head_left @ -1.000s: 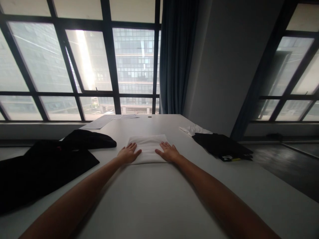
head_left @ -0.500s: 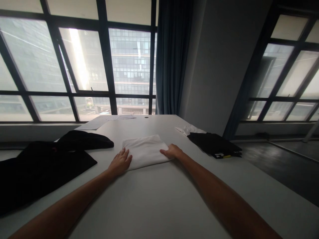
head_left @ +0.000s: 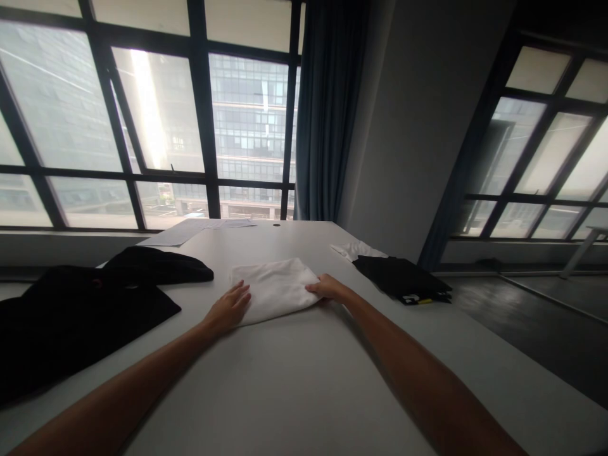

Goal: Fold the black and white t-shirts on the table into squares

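A folded white cloth (head_left: 275, 288) lies in the middle of the white table (head_left: 294, 380), turned a little askew. My left hand (head_left: 229, 308) rests flat at its near left corner, fingers stretched out and touching the fabric. At the cloth's right edge sits my right hand (head_left: 329, 288), its fingers curled under the edge and the thumb on top, so it pinches the fabric. Both forearms reach in from the bottom of the view.
Black garments (head_left: 85, 310) lie spread on the table's left side. A folded black garment (head_left: 401, 278) with a white one (head_left: 354, 250) behind it sits at the right edge. Papers (head_left: 190, 231) lie at the far end by the window. The floor drops away on the right.
Both hands slid off the top of the cloth to its sides. My right hand curled onto the right edge, and the cloth turned slightly.
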`<state>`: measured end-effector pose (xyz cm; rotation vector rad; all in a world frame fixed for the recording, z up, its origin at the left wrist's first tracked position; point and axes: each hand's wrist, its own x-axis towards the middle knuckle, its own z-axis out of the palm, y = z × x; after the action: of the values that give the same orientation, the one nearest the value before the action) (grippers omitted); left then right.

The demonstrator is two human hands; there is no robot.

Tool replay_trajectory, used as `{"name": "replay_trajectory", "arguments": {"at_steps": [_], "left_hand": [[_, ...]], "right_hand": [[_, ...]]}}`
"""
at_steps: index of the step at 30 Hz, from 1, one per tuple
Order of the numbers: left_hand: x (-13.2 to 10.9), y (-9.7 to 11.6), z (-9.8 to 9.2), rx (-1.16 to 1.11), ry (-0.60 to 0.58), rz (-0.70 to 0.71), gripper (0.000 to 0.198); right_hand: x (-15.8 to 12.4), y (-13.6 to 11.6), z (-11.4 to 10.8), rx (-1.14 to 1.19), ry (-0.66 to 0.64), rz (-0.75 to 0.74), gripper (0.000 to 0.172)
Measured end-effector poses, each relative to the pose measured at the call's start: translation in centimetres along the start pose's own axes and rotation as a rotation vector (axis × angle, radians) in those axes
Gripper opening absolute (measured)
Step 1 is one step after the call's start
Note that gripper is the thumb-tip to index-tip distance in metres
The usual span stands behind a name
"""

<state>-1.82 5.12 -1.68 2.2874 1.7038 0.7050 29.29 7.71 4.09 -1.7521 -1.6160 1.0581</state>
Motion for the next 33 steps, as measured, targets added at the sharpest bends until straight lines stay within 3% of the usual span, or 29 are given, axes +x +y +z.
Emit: {"name": "replay_trajectory", "arguments": {"at_steps": [4,7,10,17,22,27,30,33], "left_hand": [[-0.7,1.1,-0.5,0.01,-0.019,0.055,0.06],[-1.1,1.8,-0.4,0.114,-0.011,0.085,0.059],[-1.2,1.8,-0.2,0.19,-0.005,0.112,0.06],[-0.8,1.2,0.2,0.237,-0.023,0.154,0.052],[-0.8,1.1,0.2,0.222,-0.007,0.144,0.05],[-0.9,1.3,0.2,0.218,0.0,0.145,0.05],[-0.9,1.3,0.3,0.225,-0.009,0.125,0.051],[-0.8,1.1,0.6,0.212,-0.007,0.11,0.051]], "right_hand": [[0.5,-0.2,-1.7,-0.132,0.254,-0.125,0.045],[0.9,-1.1,-4.7,-0.391,0.5,-0.277,0.038],[1.0,-2.3,-7.8,-0.513,0.621,-0.381,0.034],[0.1,-2.9,-11.4,-0.617,0.7,-0.413,0.033],[0.7,-3.1,-11.2,-0.589,0.702,-0.464,0.03],[3.1,-5.8,-10.9,-0.544,0.654,-0.522,0.028],[5.4,-8.2,-12.9,-0.474,0.692,-0.564,0.027],[8.1,-10.1,-16.6,-0.396,0.791,-0.594,0.028]]}}
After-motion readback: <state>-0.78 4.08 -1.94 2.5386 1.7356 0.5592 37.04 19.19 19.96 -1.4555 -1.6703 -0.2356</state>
